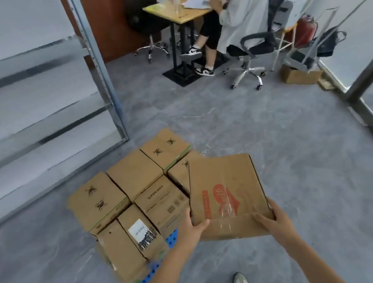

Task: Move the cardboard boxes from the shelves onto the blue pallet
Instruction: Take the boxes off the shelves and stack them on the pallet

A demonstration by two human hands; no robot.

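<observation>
Both my hands are on the flat brown cardboard box with the orange-red print (226, 191), and it's up off the floor. My left hand (191, 230) has the near left corner, thumb pressed on top and the other fingers tucked out of sight below. My right hand (272, 220) clamps the near right edge, fingers (262, 218) curled over the lid. So that's a firm grip on the box on both sides.

The box hangs at the right side of the blue perforated plastic pallet (173, 239), its far end covering part of one carton there; I can't tell whether it touches it. The pallet is packed with plain brown cardboard cartons (134, 173) in tight rows, one of them with a white barcode label (143, 232).

To my left stand the grey metal shelves (31, 116), blurred. My pale shoe (240, 281) is on the grey floor (306, 172). Farther off, a person sits on a black office chair (262, 40) at a wooden surface (176, 12).
</observation>
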